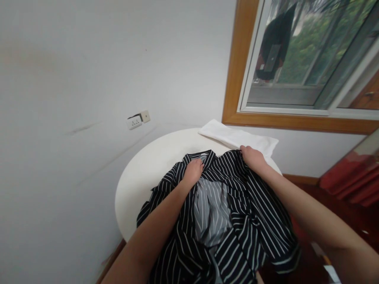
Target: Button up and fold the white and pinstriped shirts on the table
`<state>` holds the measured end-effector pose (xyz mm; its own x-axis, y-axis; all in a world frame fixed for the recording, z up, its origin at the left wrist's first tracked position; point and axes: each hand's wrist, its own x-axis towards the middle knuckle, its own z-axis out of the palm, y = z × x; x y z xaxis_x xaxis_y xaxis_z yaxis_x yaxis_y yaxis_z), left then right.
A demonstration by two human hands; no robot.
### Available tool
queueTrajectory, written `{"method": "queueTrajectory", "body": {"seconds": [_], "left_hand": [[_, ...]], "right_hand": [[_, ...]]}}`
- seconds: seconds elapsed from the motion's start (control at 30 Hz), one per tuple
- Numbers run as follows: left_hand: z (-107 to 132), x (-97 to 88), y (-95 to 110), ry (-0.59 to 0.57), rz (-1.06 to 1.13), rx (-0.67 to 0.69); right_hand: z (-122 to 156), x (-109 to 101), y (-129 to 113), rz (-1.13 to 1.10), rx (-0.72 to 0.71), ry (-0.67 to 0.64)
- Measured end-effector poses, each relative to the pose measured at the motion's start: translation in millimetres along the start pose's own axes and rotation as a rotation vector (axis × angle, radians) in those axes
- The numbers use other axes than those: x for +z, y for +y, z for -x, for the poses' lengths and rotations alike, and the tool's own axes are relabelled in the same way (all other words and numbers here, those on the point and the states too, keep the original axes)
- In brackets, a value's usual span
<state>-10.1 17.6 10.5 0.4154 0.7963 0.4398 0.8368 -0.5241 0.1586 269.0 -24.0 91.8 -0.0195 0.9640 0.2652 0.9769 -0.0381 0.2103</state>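
A black shirt with thin white stripes (237,221) lies spread on a round white table (142,177), its paler inside showing down the middle. My left hand (193,171) is closed on the collar area at the shirt's far edge. Fingers curled, my right hand (251,157) grips the fabric at the shirt's far right shoulder. Both forearms reach across the garment, which hangs over the near edge of the table.
A folded white cloth (237,138) lies at the table's far side, just beyond my right hand. A white wall with a socket (137,120) stands behind. A wood-framed window (296,79) is at the upper right. Red fabric (352,177) sits at right, above a dark red floor.
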Motion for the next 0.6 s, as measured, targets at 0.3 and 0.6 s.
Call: {"method": "queueTrajectory", "body": {"seconds": [0.3,0.6], "left_hand": [[-1.0,2.3,1.0,0.051,-0.034,-0.074],[-9.5,5.4,-12.2,0.102,0.22,-0.099]], "right_hand": [[-50.8,10.4,6.3,0.053,-0.355,0.033],[-39.2,22.1,-102.2,-0.187,-0.463,-0.103]]}}
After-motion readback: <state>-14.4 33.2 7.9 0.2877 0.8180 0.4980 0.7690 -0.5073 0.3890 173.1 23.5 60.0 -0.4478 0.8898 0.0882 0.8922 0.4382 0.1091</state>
